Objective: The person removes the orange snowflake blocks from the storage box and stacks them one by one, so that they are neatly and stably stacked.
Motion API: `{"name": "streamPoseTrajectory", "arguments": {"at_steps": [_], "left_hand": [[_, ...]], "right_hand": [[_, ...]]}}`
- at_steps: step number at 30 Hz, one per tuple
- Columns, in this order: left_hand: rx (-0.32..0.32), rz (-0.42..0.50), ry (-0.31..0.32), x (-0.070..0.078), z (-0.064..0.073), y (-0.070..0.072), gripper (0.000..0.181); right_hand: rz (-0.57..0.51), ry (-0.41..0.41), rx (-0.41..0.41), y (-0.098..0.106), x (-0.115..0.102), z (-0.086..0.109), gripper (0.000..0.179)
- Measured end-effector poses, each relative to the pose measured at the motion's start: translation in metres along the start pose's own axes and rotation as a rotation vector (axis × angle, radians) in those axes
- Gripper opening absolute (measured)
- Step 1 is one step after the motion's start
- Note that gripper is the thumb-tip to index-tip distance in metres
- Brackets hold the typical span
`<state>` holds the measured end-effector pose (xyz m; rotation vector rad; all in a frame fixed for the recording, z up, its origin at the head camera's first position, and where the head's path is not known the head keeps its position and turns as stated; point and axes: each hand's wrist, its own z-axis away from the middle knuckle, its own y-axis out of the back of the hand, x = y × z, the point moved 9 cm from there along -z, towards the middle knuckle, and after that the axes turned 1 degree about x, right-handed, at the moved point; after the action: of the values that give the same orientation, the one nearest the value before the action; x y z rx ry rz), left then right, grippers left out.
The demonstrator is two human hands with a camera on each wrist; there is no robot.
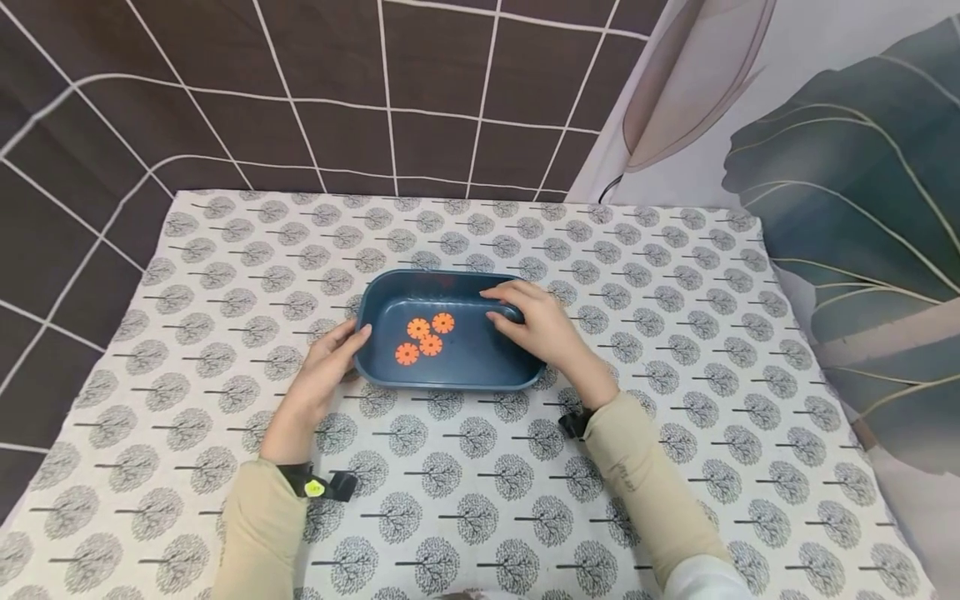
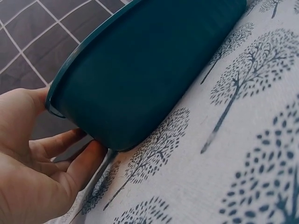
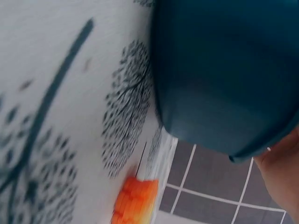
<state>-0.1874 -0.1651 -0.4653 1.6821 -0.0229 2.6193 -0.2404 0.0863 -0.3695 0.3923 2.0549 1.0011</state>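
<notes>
A dark blue rectangular plastic basin (image 1: 480,367) with rounded corners lies on the patterned cloth. Inside, toward its left half, are several flat orange notched discs (image 1: 431,344). My left hand (image 1: 324,367) holds the basin's left end, thumb at the rim and fingers low against its outer side, as the left wrist view shows. Over the right end reaches my right hand (image 1: 536,321), its thumb and fingers spread apart inside the rim with nothing visible between them. In the right wrist view, part of this hand (image 3: 282,170) is right at the rim.
The tablecloth (image 1: 480,525) carries a grey tree print. Behind it hangs a dark tile-patterned sheet (image 1: 431,142), and a leaf-patterned one (image 1: 847,217) stands to the right. A blurred orange block-like thing (image 3: 135,200) shows at the right wrist view's bottom edge.
</notes>
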Motion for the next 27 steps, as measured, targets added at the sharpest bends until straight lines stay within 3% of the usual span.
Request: {"name": "streamPoseTrajectory", "arguments": {"at_steps": [5, 15, 22, 27], "left_hand": [[-0.002, 0.003, 0.015, -0.001, 0.0, 0.001, 0.079], [-0.015, 0.036, 0.012, -0.002, 0.0, 0.002, 0.074], [-0.033, 0.053, 0.018, 0.0, 0.001, 0.001, 0.07], [-0.042, 0.031, 0.026, 0.003, 0.0, 0.001, 0.072]], "right_hand": [[0.019, 0.014, -0.044, -0.013, -0.004, -0.009, 0.03], [0.157, 0.025, -0.152, -0.037, -0.007, -0.02, 0.036], [0.175, 0.017, -0.281, -0.055, -0.008, -0.025, 0.04], [0.182, 0.041, -0.309, -0.064, -0.011, -0.03, 0.038]]}}
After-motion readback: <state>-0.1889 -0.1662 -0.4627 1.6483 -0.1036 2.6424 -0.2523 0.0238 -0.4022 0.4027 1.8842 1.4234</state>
